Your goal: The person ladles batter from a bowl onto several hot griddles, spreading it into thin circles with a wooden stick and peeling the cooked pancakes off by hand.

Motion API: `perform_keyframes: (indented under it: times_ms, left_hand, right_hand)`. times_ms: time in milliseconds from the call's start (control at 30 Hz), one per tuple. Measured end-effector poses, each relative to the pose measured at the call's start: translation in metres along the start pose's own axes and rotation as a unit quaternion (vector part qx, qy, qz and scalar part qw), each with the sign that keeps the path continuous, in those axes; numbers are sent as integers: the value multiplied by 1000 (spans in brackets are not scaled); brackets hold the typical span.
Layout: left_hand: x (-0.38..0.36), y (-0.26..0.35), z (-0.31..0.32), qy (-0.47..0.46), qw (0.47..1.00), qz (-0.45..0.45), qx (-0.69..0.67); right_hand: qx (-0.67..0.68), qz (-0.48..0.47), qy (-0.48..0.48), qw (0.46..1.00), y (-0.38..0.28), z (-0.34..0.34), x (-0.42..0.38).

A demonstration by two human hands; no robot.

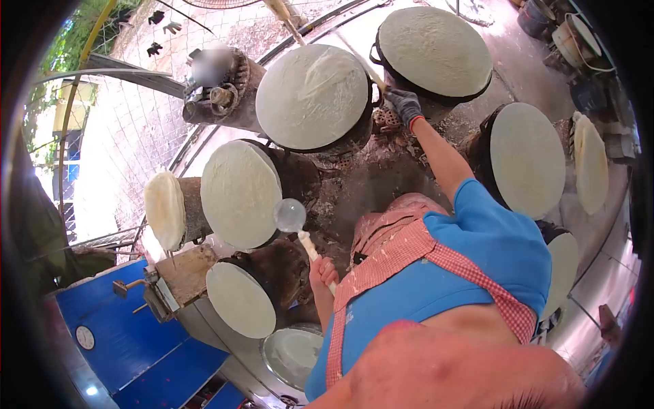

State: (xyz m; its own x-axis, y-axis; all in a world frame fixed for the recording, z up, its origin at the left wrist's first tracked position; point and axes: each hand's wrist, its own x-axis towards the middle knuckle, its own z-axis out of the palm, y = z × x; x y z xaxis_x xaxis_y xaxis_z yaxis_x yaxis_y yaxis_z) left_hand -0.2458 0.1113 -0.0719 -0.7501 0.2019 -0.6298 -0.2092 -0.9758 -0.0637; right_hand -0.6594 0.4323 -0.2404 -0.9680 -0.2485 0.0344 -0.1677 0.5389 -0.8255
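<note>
My left hand [323, 273] is wrapped round the batter-coated handle of a ladle [290, 215]. Its round bowl is raised beside the right edge of a pale, batter-covered round griddle [240, 194]. My right hand [403, 105], in a dark grey glove, reaches forward with its fingers closed round a light wooden stick [377, 80]. That stick slants up and left between two large griddles. The near-left one [310, 95] carries a batter layer with a wrinkled patch on its surface. The far-right one [436, 51] is covered in a rougher pale layer.
More coated griddles surround me: one at right [528, 160], one at lower left [240, 300]. Pale round sheets hang over stands at far left [164, 210] and far right [590, 163]. A metal basin [293, 356] stands low left, near a blue panel [116, 327]. Buckets [536, 18] stand upper right.
</note>
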Motion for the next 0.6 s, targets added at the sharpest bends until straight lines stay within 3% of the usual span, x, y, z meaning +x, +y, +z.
perform_keyframes:
  times_ms: [67,167,200,233,267,333,400,433,533,567,600]
  left_hand:
    - [-11,8,-5,-13,1000,6,20]
    - [-1,5,25,-88,992,-47,-72]
    - [-1,5,28,-78,993,-33,-80]
    - [-1,6,31,-68,994,-16,-87]
    - [-2,10,28,-73,994,-12,-81]
    - [2,18,23,-116,991,-42,-51]
    - [8,23,25,-133,989,-44,-48]
    - [10,22,26,-144,987,-48,-56]
    - [30,36,35,-93,993,-53,-48]
    - [42,48,29,-92,994,-59,-9]
    - [55,57,26,-93,993,-63,26]
  right_hand:
    - [-33,82,46,995,-16,38,-38]
    - [-75,144,107,981,-43,46,-67]
    - [138,175,30,974,-49,39,-84]
    - [344,195,-52,917,-54,27,-91]
    - [224,70,-3,972,-60,4,-85]
    - [101,-68,58,991,-65,-30,-47]
    - [7,102,149,983,-60,-51,-13]
    - [-116,125,85,982,-88,-65,-2]
    - [-168,134,-3,977,-121,-59,2]
    - [-255,-12,122,959,-109,-52,-6]
    - [-298,0,72,952,-110,-64,-11]
